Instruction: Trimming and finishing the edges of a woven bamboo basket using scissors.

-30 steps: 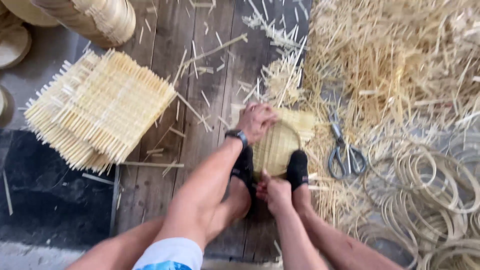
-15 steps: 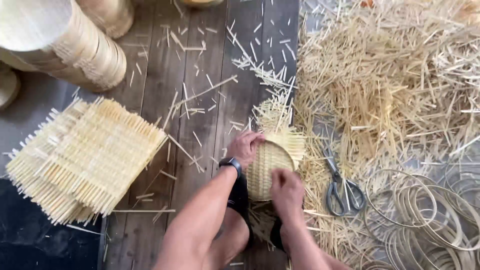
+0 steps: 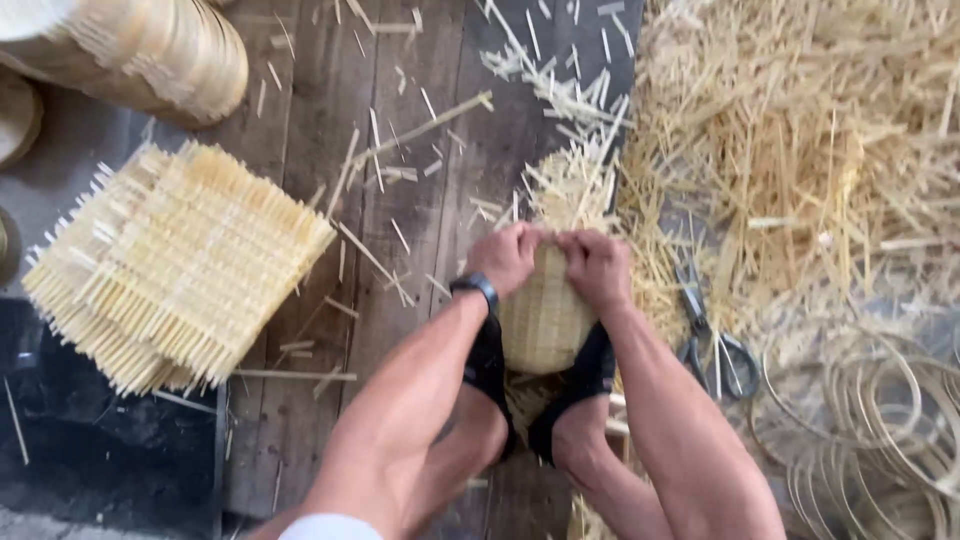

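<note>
A small round woven bamboo mat [image 3: 545, 320] lies on the wooden floor, pinned at its near edge between my two feet in black footwear [image 3: 575, 385]. My left hand [image 3: 505, 258], with a dark watch on the wrist, grips the mat's far edge on the left. My right hand [image 3: 598, 265] grips the same edge just beside it, knuckles almost touching. Loose strip ends [image 3: 575, 180] stick out of the mat beyond my fingers.
A stack of square woven bamboo mats [image 3: 175, 265] lies at left. Rolled bamboo cylinders [image 3: 150, 50] stand at top left. Scissors [image 3: 710, 330] rest right of my hands. A heap of bamboo offcuts [image 3: 800, 140] fills the right; coiled bamboo rings [image 3: 860, 420] lie at lower right.
My right hand moved from the near side of the mat up to its far edge, beside my left hand. The view shifted closer.
</note>
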